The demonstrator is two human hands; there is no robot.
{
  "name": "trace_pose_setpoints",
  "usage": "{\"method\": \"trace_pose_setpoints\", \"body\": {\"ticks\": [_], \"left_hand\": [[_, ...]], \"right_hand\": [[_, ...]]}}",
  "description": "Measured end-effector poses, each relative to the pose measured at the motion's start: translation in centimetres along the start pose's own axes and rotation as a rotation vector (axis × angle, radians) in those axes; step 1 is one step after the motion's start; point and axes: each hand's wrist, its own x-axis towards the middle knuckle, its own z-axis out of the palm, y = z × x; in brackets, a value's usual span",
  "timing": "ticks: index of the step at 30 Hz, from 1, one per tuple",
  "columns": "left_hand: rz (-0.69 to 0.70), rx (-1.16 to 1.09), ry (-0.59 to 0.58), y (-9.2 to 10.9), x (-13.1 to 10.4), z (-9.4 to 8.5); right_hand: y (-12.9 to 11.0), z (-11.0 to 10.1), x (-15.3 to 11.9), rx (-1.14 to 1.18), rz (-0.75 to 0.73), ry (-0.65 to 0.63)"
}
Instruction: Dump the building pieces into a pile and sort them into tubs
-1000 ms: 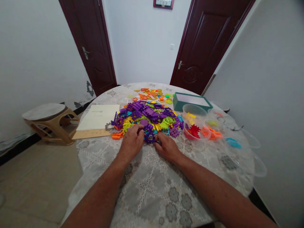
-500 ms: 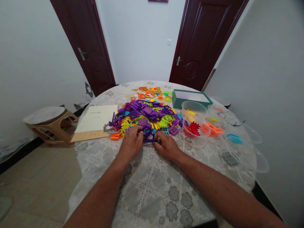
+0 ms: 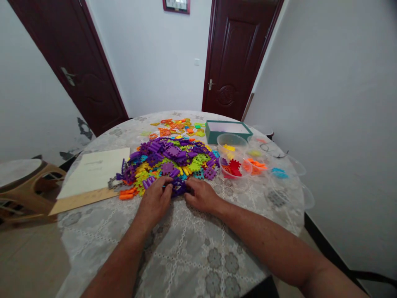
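A dark purple toothed plastic piece (image 3: pixel 178 187) lies at the near edge of a heap of coloured pieces (image 3: pixel 173 155), between my two hands. My left hand (image 3: pixel 157 198) has thumb and fingers closed on its left side. On the right side, my right hand (image 3: pixel 200 194) pinches the same piece. Purple pieces top the heap, with green, yellow and blue ones among them. Close to the heap's left front lie orange pieces (image 3: pixel 127 194). The fingertips are partly hidden by the hands themselves.
Clear round bowls with yellow (image 3: pixel 228 150), red (image 3: pixel 235 167), orange (image 3: pixel 257 164) and blue pieces (image 3: pixel 279 173) stand on the right. Behind them is a green box (image 3: pixel 212 137). Paper (image 3: pixel 94 169) lies left; flat orange pieces (image 3: pixel 167 131) lie at the back.
The camera view has turned right, so the table and heap appear further left. Both hands still hold at the heap's front edge, with the purple piece now more visible between them.
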Motion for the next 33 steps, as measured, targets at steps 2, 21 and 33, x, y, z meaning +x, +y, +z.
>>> {"method": "trace_pose_setpoints", "body": {"ticks": [2, 21, 33], "left_hand": [[0.001, -0.002, 0.038, 0.2, -0.1, -0.2], [-0.180, -0.439, -0.065, 1.6, -0.3, 0.0], [-0.050, -0.381, -0.194, 1.4, -0.6, 1.4]], "right_hand": [[-0.1, 0.0, 0.0, -0.004, -0.001, 0.007], [-1.0, -1.0, -0.7, 0.499, 0.177, 0.161], [-0.5, -2.1, -0.8, 0.895, 0.302, -0.042]]}}
